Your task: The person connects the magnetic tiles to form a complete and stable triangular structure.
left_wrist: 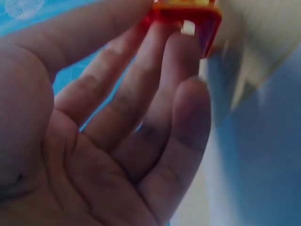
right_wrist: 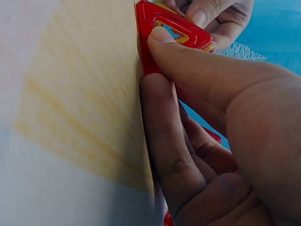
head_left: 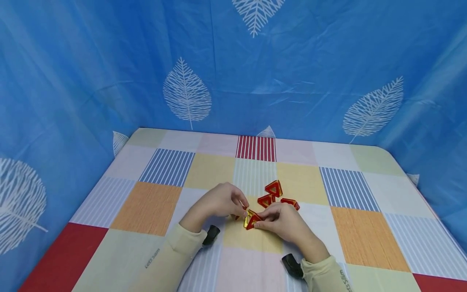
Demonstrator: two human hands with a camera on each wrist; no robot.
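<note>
Over the table's middle, my left hand (head_left: 227, 199) and right hand (head_left: 282, 221) meet at a small red and yellow triangular piece (head_left: 251, 219) with a hollow centre. My right thumb lies on the red face of this triangular piece (right_wrist: 200, 38) in the right wrist view, with the fingers beneath. At its far corner, the left hand (right_wrist: 228, 19) pinches the edge, where yellow shows behind the red. The left wrist view shows the left fingertips (left_wrist: 181, 52) at a red piece (left_wrist: 209, 28), partly cut off by the frame. A bit of red (head_left: 237, 217) peeks out under the left hand.
Beyond the right hand lie more red triangular pieces, one farthest back (head_left: 274, 188), one nearer (head_left: 266, 200) and one to the right (head_left: 290, 203). Black wrist devices (head_left: 211, 235) sit by both sleeves. A patchwork cloth (head_left: 142, 207) covers the table; a blue curtain (head_left: 277, 81) surrounds it.
</note>
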